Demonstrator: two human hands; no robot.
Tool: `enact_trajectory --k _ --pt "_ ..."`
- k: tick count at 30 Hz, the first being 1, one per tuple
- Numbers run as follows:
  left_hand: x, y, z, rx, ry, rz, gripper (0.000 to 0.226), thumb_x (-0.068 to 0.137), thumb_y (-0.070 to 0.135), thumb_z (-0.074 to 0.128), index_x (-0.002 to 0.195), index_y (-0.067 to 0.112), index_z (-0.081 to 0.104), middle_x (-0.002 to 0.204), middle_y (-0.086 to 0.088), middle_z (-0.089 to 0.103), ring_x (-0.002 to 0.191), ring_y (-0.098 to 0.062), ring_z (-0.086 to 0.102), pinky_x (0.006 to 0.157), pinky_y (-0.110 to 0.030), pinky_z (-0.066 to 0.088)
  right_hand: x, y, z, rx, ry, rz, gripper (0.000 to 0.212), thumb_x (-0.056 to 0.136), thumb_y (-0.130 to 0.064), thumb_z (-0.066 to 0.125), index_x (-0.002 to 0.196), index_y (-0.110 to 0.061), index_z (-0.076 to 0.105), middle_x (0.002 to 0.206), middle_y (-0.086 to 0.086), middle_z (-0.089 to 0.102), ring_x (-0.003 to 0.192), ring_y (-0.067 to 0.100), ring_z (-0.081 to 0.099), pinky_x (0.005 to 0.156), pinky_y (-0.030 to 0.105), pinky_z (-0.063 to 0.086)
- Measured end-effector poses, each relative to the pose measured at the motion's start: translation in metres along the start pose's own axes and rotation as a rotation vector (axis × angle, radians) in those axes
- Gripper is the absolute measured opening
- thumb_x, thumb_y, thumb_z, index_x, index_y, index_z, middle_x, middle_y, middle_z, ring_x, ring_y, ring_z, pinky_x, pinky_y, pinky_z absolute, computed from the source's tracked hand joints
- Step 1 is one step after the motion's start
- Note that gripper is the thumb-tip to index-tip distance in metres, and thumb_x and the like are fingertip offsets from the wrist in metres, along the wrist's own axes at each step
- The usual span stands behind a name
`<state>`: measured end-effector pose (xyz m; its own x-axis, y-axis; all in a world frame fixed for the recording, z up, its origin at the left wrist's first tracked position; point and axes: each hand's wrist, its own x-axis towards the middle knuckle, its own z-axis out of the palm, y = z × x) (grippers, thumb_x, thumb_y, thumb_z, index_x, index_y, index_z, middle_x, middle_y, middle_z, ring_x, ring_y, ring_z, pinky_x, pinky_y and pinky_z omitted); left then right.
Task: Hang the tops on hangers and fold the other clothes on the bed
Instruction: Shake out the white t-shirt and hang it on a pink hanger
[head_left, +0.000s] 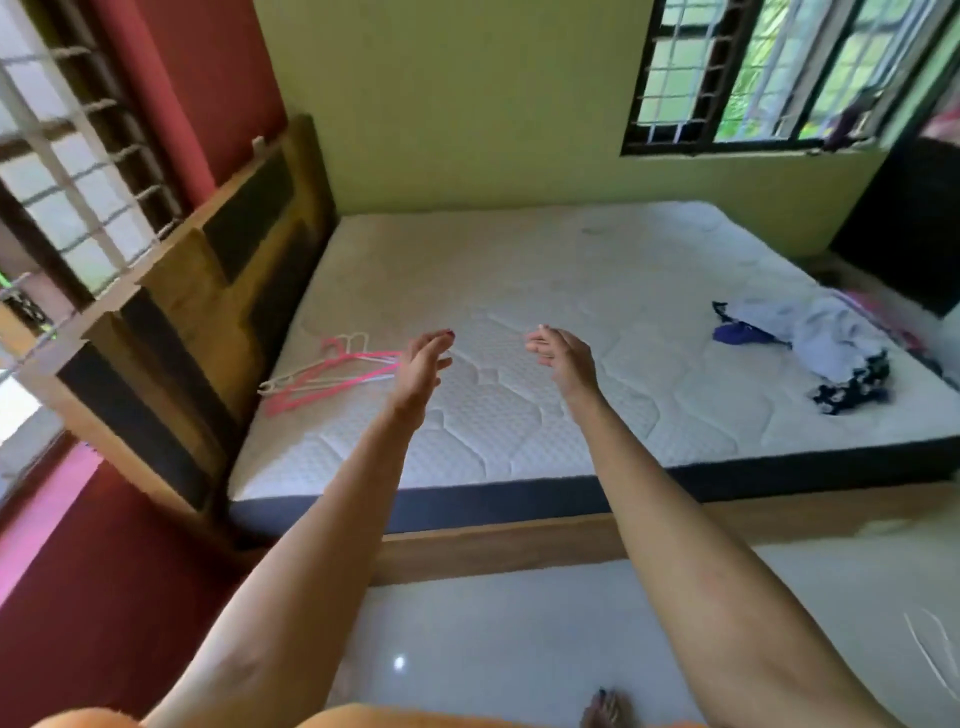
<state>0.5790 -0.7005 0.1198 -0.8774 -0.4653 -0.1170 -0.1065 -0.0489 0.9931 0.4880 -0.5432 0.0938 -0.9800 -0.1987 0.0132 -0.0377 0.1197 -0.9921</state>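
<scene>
Hangers (332, 371), clothes (821, 345) on bed (519, 270)

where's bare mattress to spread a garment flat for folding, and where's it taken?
Bare: the wide middle of the mattress, between the hangers by the headboard and the clothes pile on the opposite side; also the far strip along the green wall. Crowded: only those two spots. Both hands, left and right, hover open and empty over the middle.

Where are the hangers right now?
In the head view, the pink and white plastic hangers lie in a loose pile on the left side of the white quilted mattress, near the wooden headboard, just left of the left hand.
</scene>
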Motion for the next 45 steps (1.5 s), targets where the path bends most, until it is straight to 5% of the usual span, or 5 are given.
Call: enact_trajectory --k 6,11,26,30,45 --pt "0.069 0.009 0.126 -0.017 -0.096 0.006 0.013 0.094 0.023 0.047 0.104 0.026 0.056 0.111 0.002 0.057 0.104 -0.018 0.053 0.081 -0.032 0.037 0.079 0.006 -0.108 0.022 0.103 0.032 0.03 0.089 -0.035 0.053 0.092 -0.01 0.068 0.09 0.007 0.065 0.081 0.011 0.061 0.069 0.02 0.043" --pt "0.115 0.014 0.247 -0.018 -0.241 -0.01 0.018 0.095 0.024 0.046 0.11 0.025 0.055 0.117 0.002 0.056 0.109 -0.02 0.052 0.09 -0.037 0.036 0.142 0.019 -0.216 -0.029 0.231 0.034 0.022 0.09 -0.036 0.051 0.077 -0.026 0.065 0.088 0.0 0.068 0.099 0.02 0.064 0.096 0.041 0.045" --pt "0.25 0.02 0.499 0.01 -0.498 -0.071 0.036 0.094 0.027 0.05 0.128 0.015 0.052 0.125 -0.002 0.055 0.114 -0.023 0.052 0.091 -0.036 0.037 0.271 0.062 -0.41 0.042 0.527 0.152 0.018 0.091 -0.028 0.056 0.076 -0.024 0.066 0.089 0.002 0.068 0.1 0.022 0.062 0.098 0.038 0.044" --pt "0.274 0.021 0.562 0.026 -0.553 -0.096 0.035 0.095 0.027 0.048 0.128 0.016 0.052 0.115 0.002 0.056 0.107 -0.019 0.053 0.088 -0.033 0.037 0.301 0.071 -0.453 0.074 0.582 0.202 0.021 0.092 -0.027 0.053 0.093 -0.011 0.067 0.089 0.0 0.066 0.083 0.007 0.059 0.076 0.015 0.048" --pt "0.379 -0.056 0.796 0.086 -0.326 -0.269 0.034 0.092 0.02 0.054 0.125 0.009 0.056 0.107 -0.003 0.057 0.097 -0.018 0.052 0.064 -0.022 0.038 0.481 0.193 -0.649 0.006 0.448 0.359 0.032 0.084 -0.036 0.061 0.089 -0.005 0.064 0.074 -0.004 0.056 0.071 0.009 0.049 0.067 0.024 0.039"
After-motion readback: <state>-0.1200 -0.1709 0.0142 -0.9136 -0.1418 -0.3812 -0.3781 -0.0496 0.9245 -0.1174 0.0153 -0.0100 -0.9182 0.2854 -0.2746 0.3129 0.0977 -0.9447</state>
